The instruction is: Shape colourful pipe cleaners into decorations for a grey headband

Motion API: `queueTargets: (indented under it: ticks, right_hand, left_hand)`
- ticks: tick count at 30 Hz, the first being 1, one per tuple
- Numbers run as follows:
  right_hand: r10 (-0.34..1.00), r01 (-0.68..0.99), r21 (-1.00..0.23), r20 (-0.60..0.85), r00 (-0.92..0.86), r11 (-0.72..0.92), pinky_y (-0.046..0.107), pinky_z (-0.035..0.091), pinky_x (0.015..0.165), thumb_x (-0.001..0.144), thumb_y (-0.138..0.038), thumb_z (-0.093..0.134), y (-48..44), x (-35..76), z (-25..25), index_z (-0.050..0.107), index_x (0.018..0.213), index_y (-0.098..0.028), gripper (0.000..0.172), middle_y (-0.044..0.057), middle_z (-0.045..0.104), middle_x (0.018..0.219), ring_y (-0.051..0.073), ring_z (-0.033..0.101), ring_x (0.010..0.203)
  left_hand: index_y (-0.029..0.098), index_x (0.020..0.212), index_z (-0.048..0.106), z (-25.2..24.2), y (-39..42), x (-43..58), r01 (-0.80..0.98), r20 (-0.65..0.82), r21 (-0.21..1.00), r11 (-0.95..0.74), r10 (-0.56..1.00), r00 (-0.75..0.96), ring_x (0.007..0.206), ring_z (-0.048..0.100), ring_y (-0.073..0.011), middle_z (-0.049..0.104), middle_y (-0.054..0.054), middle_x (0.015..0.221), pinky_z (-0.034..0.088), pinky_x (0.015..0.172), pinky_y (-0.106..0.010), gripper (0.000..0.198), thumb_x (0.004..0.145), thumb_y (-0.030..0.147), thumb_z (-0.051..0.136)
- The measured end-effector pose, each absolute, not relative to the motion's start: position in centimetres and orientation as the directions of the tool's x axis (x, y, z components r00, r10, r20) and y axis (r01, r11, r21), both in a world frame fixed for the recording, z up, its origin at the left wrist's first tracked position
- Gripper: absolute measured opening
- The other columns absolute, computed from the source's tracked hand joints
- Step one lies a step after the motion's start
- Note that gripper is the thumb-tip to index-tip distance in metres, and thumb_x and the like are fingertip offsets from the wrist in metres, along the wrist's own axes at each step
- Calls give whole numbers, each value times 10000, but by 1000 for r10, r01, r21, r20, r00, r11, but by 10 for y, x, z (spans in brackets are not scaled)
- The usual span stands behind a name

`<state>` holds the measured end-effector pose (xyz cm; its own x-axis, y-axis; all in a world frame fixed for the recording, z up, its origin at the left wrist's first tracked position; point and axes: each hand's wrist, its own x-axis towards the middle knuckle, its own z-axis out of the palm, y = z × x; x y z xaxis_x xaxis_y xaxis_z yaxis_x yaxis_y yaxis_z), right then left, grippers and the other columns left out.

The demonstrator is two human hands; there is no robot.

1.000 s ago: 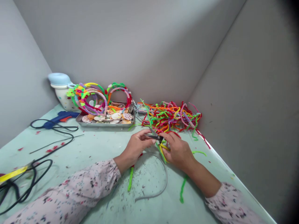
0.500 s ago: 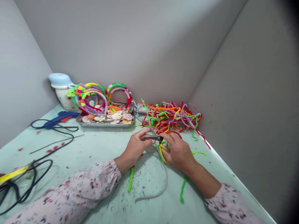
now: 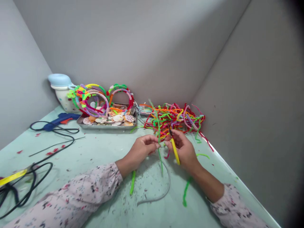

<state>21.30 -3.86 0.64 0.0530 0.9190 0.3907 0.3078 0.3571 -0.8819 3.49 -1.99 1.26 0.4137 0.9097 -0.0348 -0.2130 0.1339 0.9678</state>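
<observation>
My left hand (image 3: 142,148) pinches a long green pipe cleaner (image 3: 158,126) that stands nearly upright, its lower end hanging above the table. Close by on the right, my right hand (image 3: 184,150) is closed on yellow-handled scissors (image 3: 175,150), their dark blades pointing up and away. A small green bit shows by the right fingertips; I cannot tell whether they grip it. Beneath the hands a grey headband (image 3: 169,180) lies curved on the table. Behind them sits a tangled heap of colourful pipe cleaners (image 3: 175,115).
Wrapped headbands (image 3: 108,106) rest on a metal tray (image 3: 106,127) of seashells (image 3: 118,118) at the back. To the left are a blue glue gun (image 3: 55,122), a black cord (image 3: 71,139) and a white cup with a blue lid (image 3: 60,80). Green pieces (image 3: 186,193) lie scattered.
The scissors' blades have swung from lying across the green pipe cleaner to pointing up and away in my right hand. My hands have moved slightly apart, and the pipe cleaner stays in my left fingers.
</observation>
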Motion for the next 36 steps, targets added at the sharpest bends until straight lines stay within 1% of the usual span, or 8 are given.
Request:
queueTargets:
  ticks: [3, 6, 10, 15, 19, 23, 31, 36]
  right_hand:
    - [957, 106, -955, 285, 54, 278, 270, 482, 540, 684, -303, 727, -39, 210, 15, 508, 1107, -238, 481, 4, 641, 822, 133, 574, 610]
    - [976, 54, -976, 212, 43, 210, 227, 423, 458, 657, -287, 740, -42, 207, 25, 515, 1082, -229, 485, -24, 608, 752, 96, 512, 524]
    - [982, 4, -985, 174, 78, 175, 198, 379, 415, 646, -261, 735, -43, 205, 31, 514, 1061, -218, 472, -45, 586, 744, 64, 462, 473]
    - [983, -63, -986, 147, 113, 155, 184, 349, 376, 692, -298, 700, -44, 205, 32, 484, 1055, -220, 430, -61, 570, 724, 48, 431, 418]
    - [990, -62, -990, 120, 71, 124, 194, 380, 398, 673, -297, 711, -47, 202, 32, 482, 1056, -221, 453, -52, 590, 742, 58, 465, 439]
    - [993, -40, -993, 111, 31, 112, 194, 368, 402, 653, -278, 719, -47, 200, 31, 472, 1059, -223, 479, -51, 598, 723, 71, 476, 460]
    - [965, 69, -979, 203, 167, 194, 209, 394, 455, 640, -246, 731, -42, 200, 25, 480, 1053, -220, 484, -22, 598, 786, 102, 526, 568]
    - [950, 121, -969, 236, 206, 215, 234, 439, 514, 664, -247, 715, -43, 200, 22, 492, 1066, -219, 460, -19, 608, 789, 129, 568, 633]
  left_hand:
    - [136, 819, 620, 16, -25, 37, -164, -19, 980, 109, 882, 471, 497, 426, -51, 533, 44, 592, 336, 493, -183, 164, 690, 217, 680]
    - [133, 793, 619, 20, -29, 39, -136, -25, 985, 109, 861, 509, 502, 430, -47, 555, 35, 624, 346, 509, -188, 152, 675, 207, 681]
    - [131, 798, 606, 23, -33, 41, -96, -66, 986, 138, 844, 533, 505, 441, -50, 586, 19, 657, 348, 510, -194, 168, 663, 205, 674]
    - [146, 848, 585, 20, -32, 40, -81, -97, 982, 169, 827, 554, 465, 412, -45, 579, 34, 641, 308, 461, -191, 204, 680, 230, 667]
    - [150, 826, 590, 18, -32, 39, -97, -101, 977, 188, 817, 568, 452, 397, -40, 551, 46, 616, 294, 453, -193, 166, 687, 212, 656]
    - [136, 805, 602, 19, -32, 39, -89, -108, 975, 203, 787, 607, 459, 408, -40, 563, 31, 639, 303, 462, -197, 146, 687, 206, 649]
    - [139, 870, 584, 21, -34, 41, -77, -105, 979, 188, 792, 601, 472, 406, -45, 532, 35, 640, 310, 464, -191, 226, 698, 260, 665]
    - [141, 856, 614, 16, -34, 41, -43, -79, 991, 128, 806, 586, 463, 385, -47, 502, 41, 606, 290, 458, -196, 174, 725, 254, 629]
